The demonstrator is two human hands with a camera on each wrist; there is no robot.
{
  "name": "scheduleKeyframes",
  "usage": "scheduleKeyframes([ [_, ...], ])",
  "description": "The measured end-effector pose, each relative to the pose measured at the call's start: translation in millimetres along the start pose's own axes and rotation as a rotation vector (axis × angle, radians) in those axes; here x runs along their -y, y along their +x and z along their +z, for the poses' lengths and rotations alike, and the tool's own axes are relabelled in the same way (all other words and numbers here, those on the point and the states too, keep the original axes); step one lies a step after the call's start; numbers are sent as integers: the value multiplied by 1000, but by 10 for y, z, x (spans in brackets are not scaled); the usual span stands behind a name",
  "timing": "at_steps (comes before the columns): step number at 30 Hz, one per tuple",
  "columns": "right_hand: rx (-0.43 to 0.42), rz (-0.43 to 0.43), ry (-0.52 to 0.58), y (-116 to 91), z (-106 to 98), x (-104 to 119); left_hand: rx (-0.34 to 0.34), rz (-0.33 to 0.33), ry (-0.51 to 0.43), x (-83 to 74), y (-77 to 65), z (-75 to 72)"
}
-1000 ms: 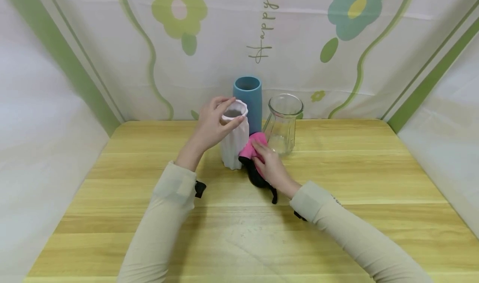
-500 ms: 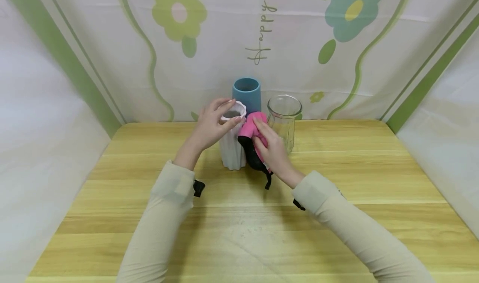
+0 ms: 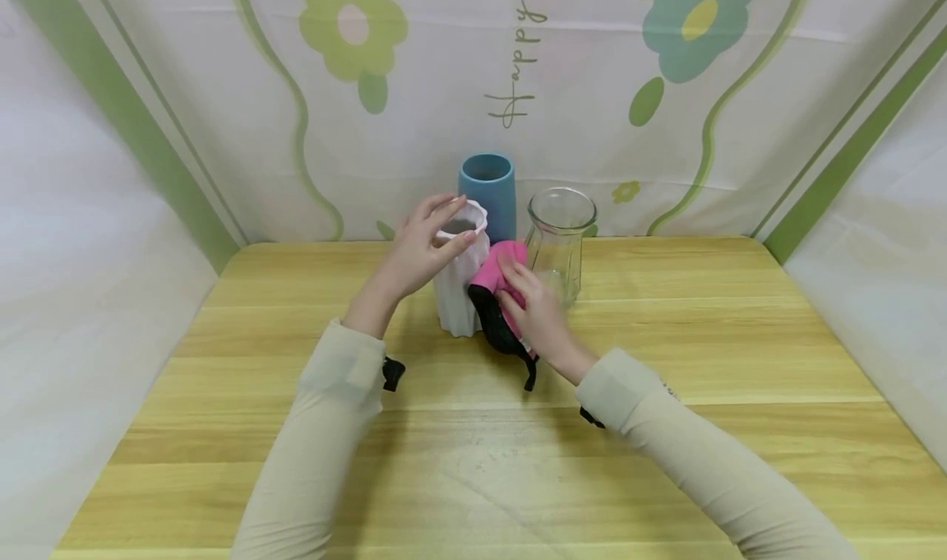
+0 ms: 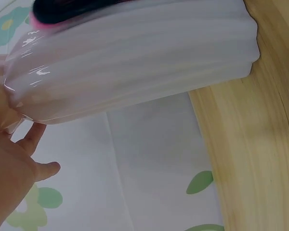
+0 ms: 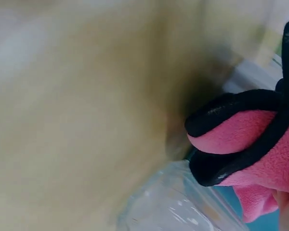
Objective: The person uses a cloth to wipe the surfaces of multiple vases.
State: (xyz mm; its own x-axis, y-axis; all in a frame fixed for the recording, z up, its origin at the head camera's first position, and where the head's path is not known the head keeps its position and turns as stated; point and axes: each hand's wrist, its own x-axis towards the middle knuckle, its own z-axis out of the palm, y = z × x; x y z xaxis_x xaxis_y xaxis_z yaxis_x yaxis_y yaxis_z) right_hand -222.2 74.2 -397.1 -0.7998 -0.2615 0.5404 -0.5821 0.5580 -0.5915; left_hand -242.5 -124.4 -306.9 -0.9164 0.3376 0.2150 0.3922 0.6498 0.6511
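In the head view a white ribbed vase stands upright on the table. My left hand holds its top, fingers over the far rim and thumb at the near side. The vase's glossy side fills much of the left wrist view. My right hand pinches a pink and black glove close against the vase's right side. In the right wrist view the glove shows pink fleece and black coated fingers, two of them dangling. My right hand is mostly outside that view.
Behind the white vase stands a taller blue vase. A clear glass vase is just right of the glove. All stand near the back edge of the wooden table, before a printed curtain.
My right hand has moved the glove up along the white vase, then partway back down. My left hand has kept its place on the vase's rim.
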Motion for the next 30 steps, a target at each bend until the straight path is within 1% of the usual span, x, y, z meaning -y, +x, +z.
scheduleKeyframes([
  [5, 128, 62, -26, -108, 54, -98, -11, -13, 16, -9, 4, 1],
  [7, 165, 76, -39, -135, 67, -130, -21, -12, 31, -4, 11, 8],
  [9, 182, 84, -44, -148, 73, -151, -33, -14, 40, -3, 16, 17],
  [12, 185, 82, -41, -147, 77, -162, -60, -19, 48, 2, 21, 34],
  [16, 166, 73, -30, -118, 56, -139, -100, -20, 78, 2, 18, 54],
  [18, 143, 69, -25, -96, 33, -117, -113, -15, 105, -3, 18, 54],
  [21, 94, 48, -9, -49, 0, -68, -124, -14, 114, -17, 12, 40],
  [26, -12, 0, 24, 62, -49, 39, -113, -28, 87, -14, 4, 3],
  [30, -91, -20, 32, 129, -89, 133, -80, -46, 76, -30, 3, -15],
])
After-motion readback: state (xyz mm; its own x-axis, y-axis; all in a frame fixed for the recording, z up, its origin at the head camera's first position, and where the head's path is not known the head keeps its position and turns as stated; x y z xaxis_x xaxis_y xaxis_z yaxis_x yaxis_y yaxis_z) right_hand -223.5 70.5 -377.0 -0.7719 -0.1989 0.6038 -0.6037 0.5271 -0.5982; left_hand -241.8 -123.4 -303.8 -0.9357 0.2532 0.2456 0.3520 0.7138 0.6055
